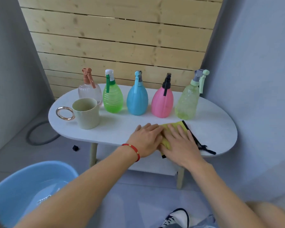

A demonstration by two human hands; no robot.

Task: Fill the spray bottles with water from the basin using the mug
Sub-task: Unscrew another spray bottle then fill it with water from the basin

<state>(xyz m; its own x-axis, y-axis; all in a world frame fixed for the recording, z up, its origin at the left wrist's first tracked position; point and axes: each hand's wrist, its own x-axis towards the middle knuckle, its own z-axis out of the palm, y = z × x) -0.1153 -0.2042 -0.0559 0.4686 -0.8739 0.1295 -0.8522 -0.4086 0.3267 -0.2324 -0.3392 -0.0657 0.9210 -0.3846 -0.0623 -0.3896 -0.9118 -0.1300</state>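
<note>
Several spray bottles stand in a row at the back of the white oval table (217,129): a clear one (89,92), a green one (113,99), a blue one (137,100), a pink one (162,103) and a pale green one (187,102). A beige mug (87,113) with a gold ring handle stands at the left front of the row. A blue basin (15,186) holding water sits on the floor at lower left. My left hand (146,139) and my right hand (179,143) lie flat, fingers straight, on a yellow cloth (173,125) near the table's front edge.
A wooden slat panel (118,38) rises behind the table, with grey walls on both sides. A grey hose ring (39,134) lies on the floor at left. A shelf sits under the tabletop. My shoe (176,218) shows at the bottom.
</note>
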